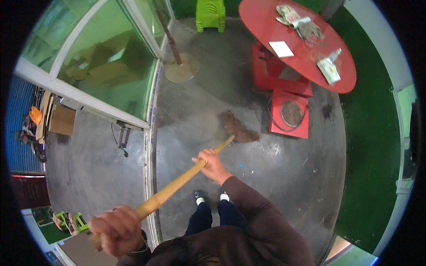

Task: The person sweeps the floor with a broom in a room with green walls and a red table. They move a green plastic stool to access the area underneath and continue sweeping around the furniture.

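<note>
A long broom runs slantwise across the head view, its pale wooden handle (176, 186) nearest me and its reddish-brown bristle head (240, 129) on the grey concrete floor (206, 99). Close to the handle's upper end, my left hand (116, 227) is wrapped around the wood at the lower left. My right hand (210, 164) grips the same handle farther down, towards the bristles. Small light scraps and a blue bit (241, 165) lie on the floor in front of my feet. The bristles look slightly blurred.
A red box-shaped unit (276, 128) with a coiled top stands right of the bristles. Beyond it is a red oval table (313, 63) bearing gloves and papers. A glass-panelled door (109, 66), a round-based post (181, 71) and green stacked stools (210, 15) stand left and ahead.
</note>
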`<control>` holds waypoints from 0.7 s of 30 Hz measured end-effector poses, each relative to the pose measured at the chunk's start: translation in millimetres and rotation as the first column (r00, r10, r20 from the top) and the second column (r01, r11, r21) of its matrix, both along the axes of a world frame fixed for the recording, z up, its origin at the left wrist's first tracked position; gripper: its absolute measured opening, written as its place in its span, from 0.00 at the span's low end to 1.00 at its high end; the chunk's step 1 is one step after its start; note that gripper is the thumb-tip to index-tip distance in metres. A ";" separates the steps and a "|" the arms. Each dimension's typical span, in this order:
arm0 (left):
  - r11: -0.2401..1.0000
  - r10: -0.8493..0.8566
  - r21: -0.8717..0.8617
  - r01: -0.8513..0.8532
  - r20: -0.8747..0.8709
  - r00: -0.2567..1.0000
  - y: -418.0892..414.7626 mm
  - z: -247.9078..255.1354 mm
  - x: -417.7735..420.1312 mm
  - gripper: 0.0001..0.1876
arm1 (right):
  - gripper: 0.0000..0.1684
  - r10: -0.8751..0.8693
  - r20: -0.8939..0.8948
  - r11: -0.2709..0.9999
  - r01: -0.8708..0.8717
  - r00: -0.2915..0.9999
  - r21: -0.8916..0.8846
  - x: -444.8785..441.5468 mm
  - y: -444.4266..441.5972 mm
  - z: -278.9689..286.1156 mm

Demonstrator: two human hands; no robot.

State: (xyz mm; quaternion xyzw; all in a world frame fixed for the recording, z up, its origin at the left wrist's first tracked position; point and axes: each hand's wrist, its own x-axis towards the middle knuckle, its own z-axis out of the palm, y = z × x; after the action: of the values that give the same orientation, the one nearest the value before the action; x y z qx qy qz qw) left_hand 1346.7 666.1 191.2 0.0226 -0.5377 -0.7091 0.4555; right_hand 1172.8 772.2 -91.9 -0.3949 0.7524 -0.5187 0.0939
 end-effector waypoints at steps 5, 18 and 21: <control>0.991 0.072 -0.109 -0.075 -0.037 0.997 -24.7 31.7 23.0 0.13 | 0.16 -0.062 -0.120 0.996 0.055 0.991 -0.064 -4.0 -55.8 51.2; 0.805 -0.031 -0.554 0.212 0.319 0.947 -110.2 -129.9 -170.2 0.07 | 0.16 -0.031 -0.383 0.977 0.108 0.923 0.181 -291.6 -194.2 -52.5; 0.807 0.010 -0.560 0.191 0.336 0.942 -126.3 -184.3 -241.7 0.07 | 0.13 -0.027 -0.454 0.953 0.160 0.891 0.257 -359.2 -218.4 -80.0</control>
State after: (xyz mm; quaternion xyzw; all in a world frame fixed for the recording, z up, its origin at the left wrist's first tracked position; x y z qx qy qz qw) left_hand 1105.0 539.8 6.9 -0.0287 -0.7970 -0.5169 0.3112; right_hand 813.6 553.8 -171.8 -0.4480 0.8394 -0.3035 -0.0495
